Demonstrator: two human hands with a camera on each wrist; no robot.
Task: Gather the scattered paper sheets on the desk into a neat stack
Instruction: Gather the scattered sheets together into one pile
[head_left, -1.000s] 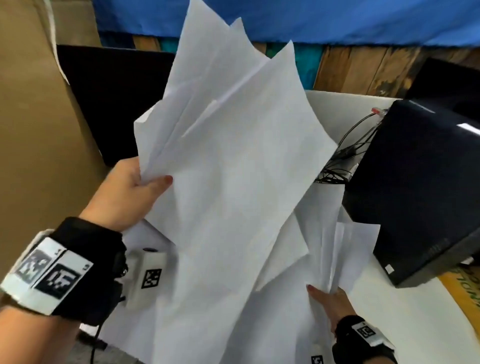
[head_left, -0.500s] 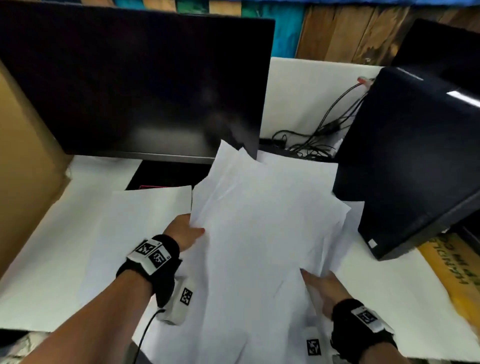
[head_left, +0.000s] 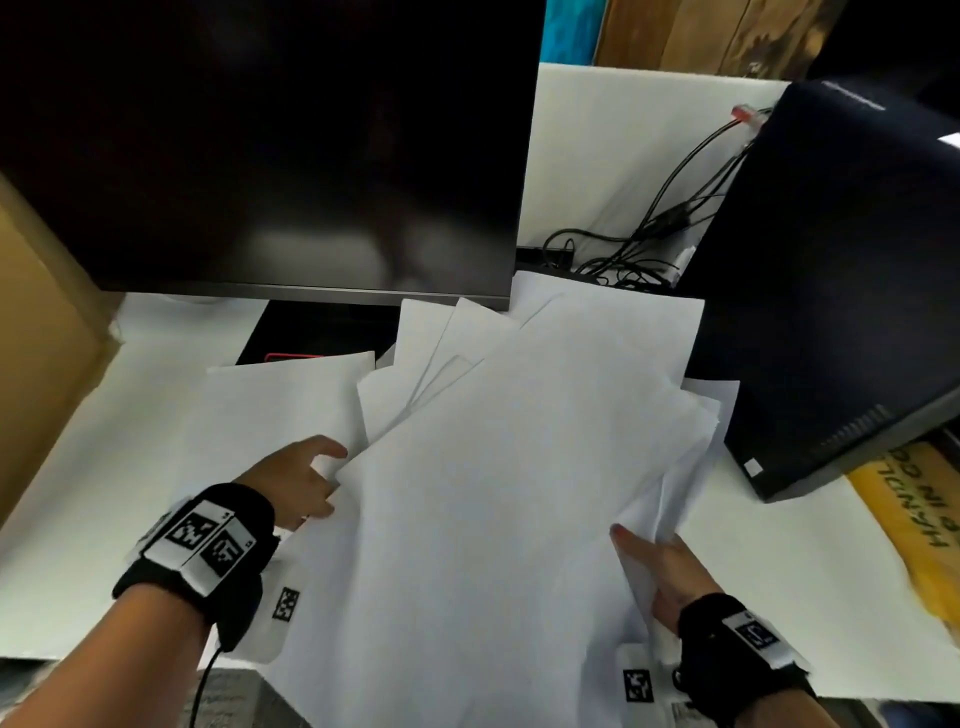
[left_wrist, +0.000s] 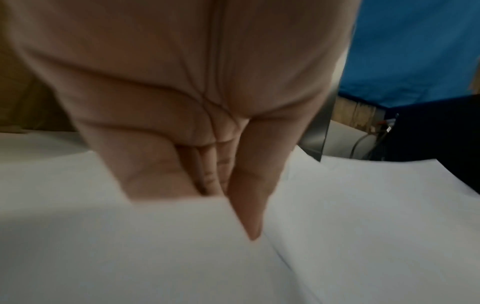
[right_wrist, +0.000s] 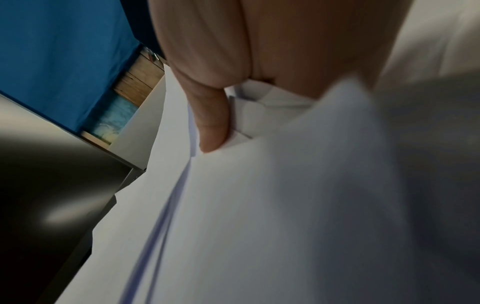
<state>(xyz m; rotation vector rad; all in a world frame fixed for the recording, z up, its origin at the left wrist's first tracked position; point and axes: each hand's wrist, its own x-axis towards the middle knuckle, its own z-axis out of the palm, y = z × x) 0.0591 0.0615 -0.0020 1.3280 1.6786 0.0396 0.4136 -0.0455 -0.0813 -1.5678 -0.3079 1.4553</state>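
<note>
Fingers, left hand (head_left: 293, 480): curled at the left edge of the fanned bundle of sheets (head_left: 498, 467), thumb above and fingers tucked beneath, pinching the paper; the left wrist view confirms paper over the fingertips. Fingers, right hand (head_left: 662, 569): thumb (right_wrist: 211, 121) pressed on top of several layered edges at the bundle's right side, other fingers hidden under the paper, so a grip on the sheets.

Change noted: a second ago the bundle was held high in the air by the left hand; it now lies low over the desk (head_left: 78, 467), flattened between both hands.

Just left of the left fingers: one loose sheet (head_left: 270, 410), flat, partly under the bundle.

Beyond the fingers: monitor (head_left: 260, 145). Right of the right fingers: black computer case (head_left: 841, 291), cables (head_left: 649, 239) behind.

Assessment: sheets gathered but splayed, corners misaligned; squaring the edges and adding the loose sheet likely remain.
</note>
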